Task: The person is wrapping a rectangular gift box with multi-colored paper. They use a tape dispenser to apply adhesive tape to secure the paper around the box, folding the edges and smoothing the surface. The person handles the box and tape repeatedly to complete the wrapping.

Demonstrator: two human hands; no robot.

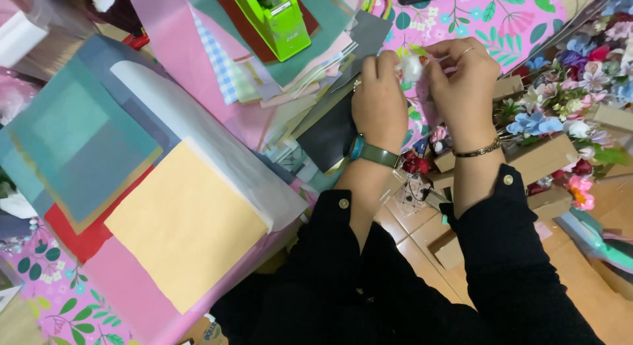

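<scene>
My left hand [378,101] and my right hand [465,81] are raised together over the table, both pinching a small white paper flower [411,68] between their fingertips. The left wrist bears a teal watch on a green strap, the right wrist a thin bracelet. Black sleeves cover both forearms. A pinkish bit of paper [427,97] hangs below the flower by the right palm. How the fingers grip underneath is hidden.
Sheets of coloured paper cover the table: an orange sheet [188,223], teal sheets [79,140], pink sheets [178,48]. A green tape dispenser [277,22] stands at the top. Paper flowers in cardboard boxes [567,121] fill the right. A pink floral tablecloth [488,18] lies beneath.
</scene>
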